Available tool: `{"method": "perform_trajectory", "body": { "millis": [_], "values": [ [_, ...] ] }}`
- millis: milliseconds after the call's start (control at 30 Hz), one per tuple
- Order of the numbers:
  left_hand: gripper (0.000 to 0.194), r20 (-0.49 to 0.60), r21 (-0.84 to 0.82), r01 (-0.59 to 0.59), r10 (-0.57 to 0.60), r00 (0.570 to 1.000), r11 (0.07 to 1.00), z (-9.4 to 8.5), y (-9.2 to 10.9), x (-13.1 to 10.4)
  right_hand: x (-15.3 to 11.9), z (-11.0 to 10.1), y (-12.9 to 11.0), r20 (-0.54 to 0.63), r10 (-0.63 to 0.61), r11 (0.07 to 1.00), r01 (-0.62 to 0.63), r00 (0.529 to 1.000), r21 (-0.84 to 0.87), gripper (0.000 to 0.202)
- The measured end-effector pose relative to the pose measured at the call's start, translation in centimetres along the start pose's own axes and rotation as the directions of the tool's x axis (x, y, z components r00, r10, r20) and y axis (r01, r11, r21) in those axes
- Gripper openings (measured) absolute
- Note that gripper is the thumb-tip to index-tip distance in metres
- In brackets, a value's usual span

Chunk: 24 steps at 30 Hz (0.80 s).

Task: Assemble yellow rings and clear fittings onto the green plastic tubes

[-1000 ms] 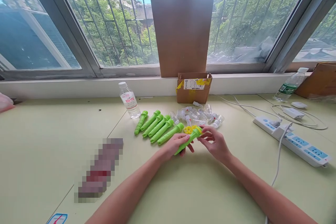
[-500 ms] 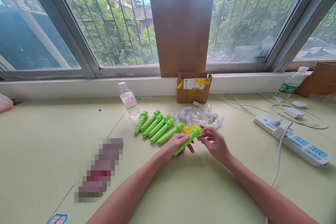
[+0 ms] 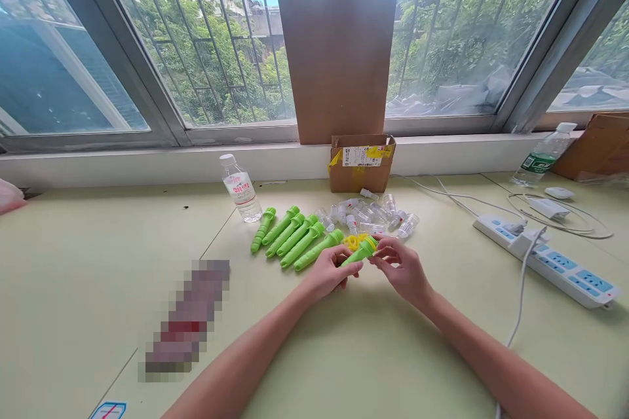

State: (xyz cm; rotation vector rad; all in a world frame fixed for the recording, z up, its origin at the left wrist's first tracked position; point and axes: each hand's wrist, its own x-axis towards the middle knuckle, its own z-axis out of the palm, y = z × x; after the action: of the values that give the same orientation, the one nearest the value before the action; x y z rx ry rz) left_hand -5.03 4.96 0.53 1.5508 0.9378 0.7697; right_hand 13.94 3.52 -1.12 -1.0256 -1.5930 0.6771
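Observation:
A green threaded tube is wrapped by my left hand, its lower part now hidden behind the fingers. A yellow ring shows at the tube's threaded top end. My right hand is at that end, fingers bent and pinched against it. Just behind the tube lie yellow rings. Several green tubes lie side by side to the left, slanting the same way. Beyond my hands is a loose pile of clear plastic pieces, some with white tips.
A water bottle stands behind the green tubes. A small cardboard box is by the windowsill. On the right are a power strip, white cables and another bottle. A blurred dark object lies at left.
My left hand has closed further around the green tube and covers its lower end, which showed before. My right hand has hardly moved.

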Motion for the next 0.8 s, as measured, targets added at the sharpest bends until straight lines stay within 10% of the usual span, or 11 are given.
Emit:
{"method": "perform_trajectory", "body": {
  "millis": [800],
  "values": [
    [0.047,0.096,-0.041,0.021,-0.017,0.995,0.999,0.05,0.2,-0.01,0.32,0.02,0.36,0.006,0.045,0.999,-0.045,0.999,0.027,0.026]
  ]
}}
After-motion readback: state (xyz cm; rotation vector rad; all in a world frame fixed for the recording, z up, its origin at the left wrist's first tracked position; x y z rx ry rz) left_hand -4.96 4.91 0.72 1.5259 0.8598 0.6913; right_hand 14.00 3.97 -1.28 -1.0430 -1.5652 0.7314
